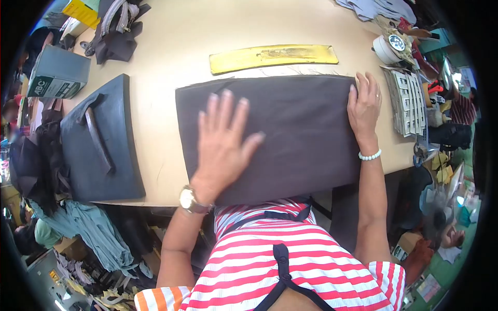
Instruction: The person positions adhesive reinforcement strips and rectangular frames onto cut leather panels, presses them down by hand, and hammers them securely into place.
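A dark brown cloth piece (301, 137) lies flat on the table in front of me, its near edge close to my body. My left hand (223, 142) rests on the cloth's left half, palm down with fingers spread. At the cloth's upper right corner is my right hand (365, 106), its fingers stretched forward and the thumb along the cloth's edge. Just beyond the far edge lies a worn yellow strip (238, 60). Loose threads show between strip and cloth.
To the left, a hammer (98, 137) lies on a black slab (122, 155). Behind it stand a grey box (62, 67) and dark fabric with a zipper (116, 39). At right are a white roll (386, 49) and a stack of cut-out templates (407, 103). A person (461, 109) is farther right.
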A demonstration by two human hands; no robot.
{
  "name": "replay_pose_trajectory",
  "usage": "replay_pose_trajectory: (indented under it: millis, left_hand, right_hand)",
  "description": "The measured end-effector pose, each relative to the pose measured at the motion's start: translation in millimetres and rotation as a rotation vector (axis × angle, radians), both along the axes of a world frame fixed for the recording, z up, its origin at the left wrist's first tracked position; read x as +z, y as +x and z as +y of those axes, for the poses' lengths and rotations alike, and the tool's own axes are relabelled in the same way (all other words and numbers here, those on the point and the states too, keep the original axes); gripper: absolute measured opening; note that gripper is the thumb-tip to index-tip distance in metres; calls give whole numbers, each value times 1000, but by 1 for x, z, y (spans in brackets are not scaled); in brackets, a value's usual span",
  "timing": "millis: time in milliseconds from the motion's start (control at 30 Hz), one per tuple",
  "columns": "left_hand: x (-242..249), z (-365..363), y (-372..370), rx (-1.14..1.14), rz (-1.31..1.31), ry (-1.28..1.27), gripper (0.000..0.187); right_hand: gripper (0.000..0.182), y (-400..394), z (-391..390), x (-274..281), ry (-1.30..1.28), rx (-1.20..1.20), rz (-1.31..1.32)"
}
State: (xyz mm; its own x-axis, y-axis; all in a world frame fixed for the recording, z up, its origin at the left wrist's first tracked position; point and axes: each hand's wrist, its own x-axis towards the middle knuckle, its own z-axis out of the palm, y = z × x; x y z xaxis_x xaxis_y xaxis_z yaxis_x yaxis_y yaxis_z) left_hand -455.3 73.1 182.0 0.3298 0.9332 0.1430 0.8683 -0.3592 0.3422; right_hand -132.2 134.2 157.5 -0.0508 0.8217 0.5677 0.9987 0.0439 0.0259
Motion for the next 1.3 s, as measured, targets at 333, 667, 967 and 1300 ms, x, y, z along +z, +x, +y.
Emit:
replay_pose_trajectory:
  millis: [333, 667, 967, 1300]
  left_hand:
    - [-21, -42, 15, 9, 31, -116, 77]
    - [-23, -39, 14, -25, -13, -102, 79]
    - [-17, -41, 11, -99, -218, 174, 53]
    - [-15, -22, -12, 309, -132, 209, 49]
  right_hand:
    - [38, -63, 110, -11, -115, 553, 39]
    - [27, -68, 103, 28, -331, 609, 495]
    - [12, -86, 7, 89, -445, 647, 618]
    - [28, -48, -69, 13, -157, -221, 749]
